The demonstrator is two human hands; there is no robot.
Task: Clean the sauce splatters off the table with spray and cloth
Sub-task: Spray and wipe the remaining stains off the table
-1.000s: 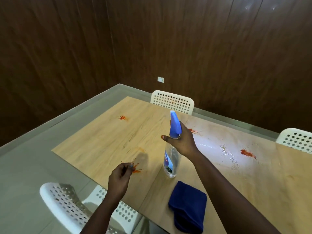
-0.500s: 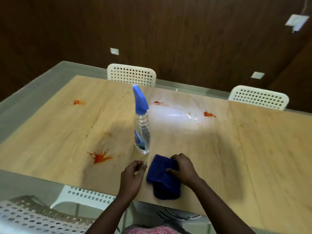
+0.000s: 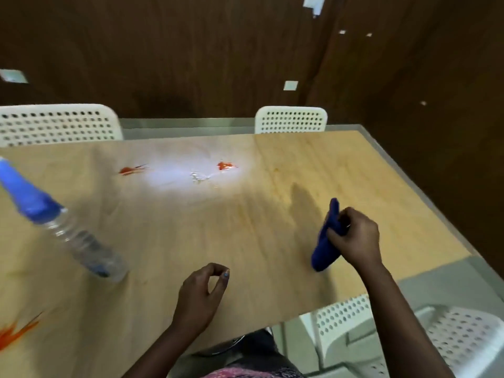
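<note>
My right hand (image 3: 354,237) grips the dark blue cloth (image 3: 326,242) and holds it above the wooden table (image 3: 245,227) at the right. My left hand (image 3: 201,293) hovers over the table's near edge with its fingers loosely curled and nothing in them. The clear spray bottle (image 3: 68,233) with a blue nozzle stands on the table at the left, apart from both hands. Red sauce splatters lie at the far middle (image 3: 226,165), further left (image 3: 132,169) and at the near left corner (image 3: 16,332). A wet sprayed patch (image 3: 200,177) glistens between the far two.
White perforated chairs stand behind the table at the far left (image 3: 57,124) and far middle (image 3: 290,120); another (image 3: 409,334) is at the near right, below my right arm. Dark wood-panelled walls close in behind and to the right.
My right hand let go of the spray bottle, took hold of the cloth and lifted it off the table to the right. The view has swung right, so the bottle now sits at the left.
</note>
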